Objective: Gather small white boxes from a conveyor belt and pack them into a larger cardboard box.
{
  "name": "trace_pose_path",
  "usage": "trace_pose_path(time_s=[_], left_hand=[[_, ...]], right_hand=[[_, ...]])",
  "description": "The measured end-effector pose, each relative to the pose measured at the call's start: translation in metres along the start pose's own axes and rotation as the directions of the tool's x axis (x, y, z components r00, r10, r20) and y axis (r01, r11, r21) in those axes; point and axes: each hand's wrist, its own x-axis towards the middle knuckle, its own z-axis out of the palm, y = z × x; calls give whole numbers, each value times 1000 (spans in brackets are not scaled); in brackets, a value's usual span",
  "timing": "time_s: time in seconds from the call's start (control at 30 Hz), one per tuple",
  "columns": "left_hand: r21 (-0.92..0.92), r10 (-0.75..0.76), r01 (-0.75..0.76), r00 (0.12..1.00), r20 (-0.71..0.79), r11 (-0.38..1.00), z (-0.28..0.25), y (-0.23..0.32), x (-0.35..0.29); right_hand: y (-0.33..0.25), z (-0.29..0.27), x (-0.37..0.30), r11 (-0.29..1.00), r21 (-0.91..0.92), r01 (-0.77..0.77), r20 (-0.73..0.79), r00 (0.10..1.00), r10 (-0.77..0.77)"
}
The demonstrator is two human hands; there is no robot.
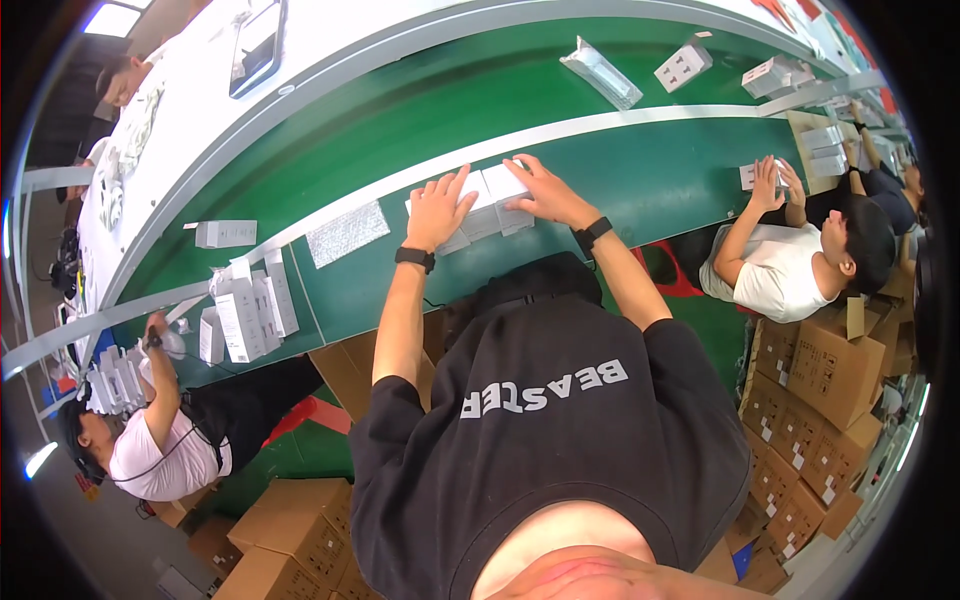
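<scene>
The person's left hand lay on one end of a row of little white boxes on the green table, its fingers a bit spread. The right hand touched the other end, thumb and fingers wide apart. I saw shiny bubble wrap lying near the left hand.

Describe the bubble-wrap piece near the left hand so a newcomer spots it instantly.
Find the long green workbench and the pale strip running along it. On the wearer's side of that strip, left of the left hand, lies the bubble-wrap piece. It's flat, silvery and dimpled, unlike the smooth white boxes to its right.
</scene>
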Motion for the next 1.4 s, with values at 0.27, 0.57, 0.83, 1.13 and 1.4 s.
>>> trace_pose_path(time_s=[0.27,0.57,0.83,1.13,1.4], left_hand=[[-24,83,-89,982,-168,996,11,26,-49],[198,-77,103,988,-132,975,-12,46,-54],[236,-15,33,997,-78,971,8,29,-55],[25,45,-50,987,156,998,-16,9,-38],[10,-1,0,997,72,1000,-3,5,-31]], right_hand=[[-16,-3,-35,1000,-11,-7,115,993,8],[-22,23,-34,954,-280,105,-212,963,-168],[-26,32,-29,986,-162,37,-182,981,-67],[-19,35,-20,991,-133,12,-210,977,-40],[-20,24,-13,983,-186,-5,-72,997,-9]])
